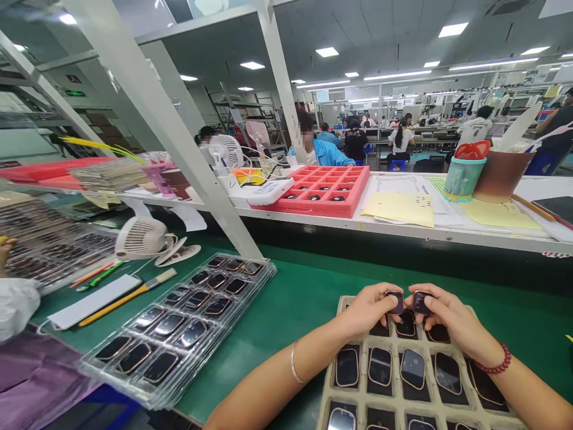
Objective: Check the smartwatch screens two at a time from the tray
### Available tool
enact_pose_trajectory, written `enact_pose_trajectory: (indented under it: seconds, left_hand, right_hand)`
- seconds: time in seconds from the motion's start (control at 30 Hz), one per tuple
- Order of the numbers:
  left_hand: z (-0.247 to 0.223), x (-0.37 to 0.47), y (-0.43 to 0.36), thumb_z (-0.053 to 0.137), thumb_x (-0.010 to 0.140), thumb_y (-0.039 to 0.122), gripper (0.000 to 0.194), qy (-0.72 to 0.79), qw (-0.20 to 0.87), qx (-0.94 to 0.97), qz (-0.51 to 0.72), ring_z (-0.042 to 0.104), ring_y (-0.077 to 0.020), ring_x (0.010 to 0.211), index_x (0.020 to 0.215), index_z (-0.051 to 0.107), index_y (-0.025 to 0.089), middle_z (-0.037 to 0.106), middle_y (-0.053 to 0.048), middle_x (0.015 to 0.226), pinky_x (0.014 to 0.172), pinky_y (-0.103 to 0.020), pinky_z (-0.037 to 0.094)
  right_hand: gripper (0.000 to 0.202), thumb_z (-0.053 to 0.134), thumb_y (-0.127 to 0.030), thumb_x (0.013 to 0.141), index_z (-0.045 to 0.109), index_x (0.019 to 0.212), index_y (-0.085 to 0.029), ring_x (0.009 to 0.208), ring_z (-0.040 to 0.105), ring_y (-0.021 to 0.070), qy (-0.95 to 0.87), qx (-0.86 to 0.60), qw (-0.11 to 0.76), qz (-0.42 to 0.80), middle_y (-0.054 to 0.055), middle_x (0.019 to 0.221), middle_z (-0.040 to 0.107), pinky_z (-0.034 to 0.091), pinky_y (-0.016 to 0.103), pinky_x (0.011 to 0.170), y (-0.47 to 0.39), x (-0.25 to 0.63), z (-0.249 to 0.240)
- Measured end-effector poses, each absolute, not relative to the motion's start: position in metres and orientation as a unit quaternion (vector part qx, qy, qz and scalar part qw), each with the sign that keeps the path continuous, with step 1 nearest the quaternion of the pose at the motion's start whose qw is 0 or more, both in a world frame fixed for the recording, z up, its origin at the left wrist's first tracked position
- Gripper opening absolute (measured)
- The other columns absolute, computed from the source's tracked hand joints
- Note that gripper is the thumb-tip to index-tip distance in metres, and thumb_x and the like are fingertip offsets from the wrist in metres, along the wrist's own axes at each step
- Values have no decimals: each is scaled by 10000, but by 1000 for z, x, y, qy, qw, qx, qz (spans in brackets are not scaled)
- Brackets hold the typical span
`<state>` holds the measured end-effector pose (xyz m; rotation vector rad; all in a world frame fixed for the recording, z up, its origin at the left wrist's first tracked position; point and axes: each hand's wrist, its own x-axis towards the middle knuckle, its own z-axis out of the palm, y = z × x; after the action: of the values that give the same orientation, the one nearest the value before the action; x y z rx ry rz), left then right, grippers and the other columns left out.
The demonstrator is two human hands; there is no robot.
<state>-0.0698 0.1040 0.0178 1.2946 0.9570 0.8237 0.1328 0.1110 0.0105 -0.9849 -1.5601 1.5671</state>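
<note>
Over the far part of a beige compartment tray [364, 373], my left hand [373, 307] pinches a dark smartwatch face [394, 303] with a gold-coloured rim. Close beside it, my right hand [450, 310] grips a second watch face [422, 302] of the same kind. The two are held side by side, a small gap apart, screens towards me. Below them, rimmed watch faces [380, 366] lie singly in the tray's compartments. My forearms and hands hide some of the compartments.
Stacked clear plastic trays [210, 358] with more watch faces lie to the left on the green table [295, 298]. Beyond are a brush [129, 297] and a small white fan [141, 237]. A raised shelf holds a red foam tray [349, 206], papers and cups [463, 179]. A slanted white post [179, 137] crosses the left.
</note>
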Motion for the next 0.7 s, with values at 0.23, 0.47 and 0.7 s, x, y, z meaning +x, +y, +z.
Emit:
enact_pose_trajectory:
  seconds: [0.23,0.47,0.7]
  left_hand:
    - [12,-72,102,565,768,265,362,409,601,583,363,629,-139,695,1113,538,161,637,-73,911,477,-178,411]
    - [9,-75,95,524,804,244,283,437,584,582,360,589,-100,609,1065,556,139,627,-58,837,448,-164,347]
    - [11,-74,91,566,797,267,248,410,594,565,399,577,-92,619,1009,573,139,610,-33,812,578,-210,429]
  right_hand:
    - [372,551,-429,851,518,1151,-211,705,598,157,-629,-366,345,592,75,1033,617,511,281,538,108,131,12]
    - [336,497,-434,892,515,1133,-200,663,585,138,-658,-368,312,578,71,981,625,494,284,559,103,133,17]
    - [383,484,-478,887,535,1157,-211,689,593,155,-672,-368,280,579,74,997,620,496,296,588,102,132,19]
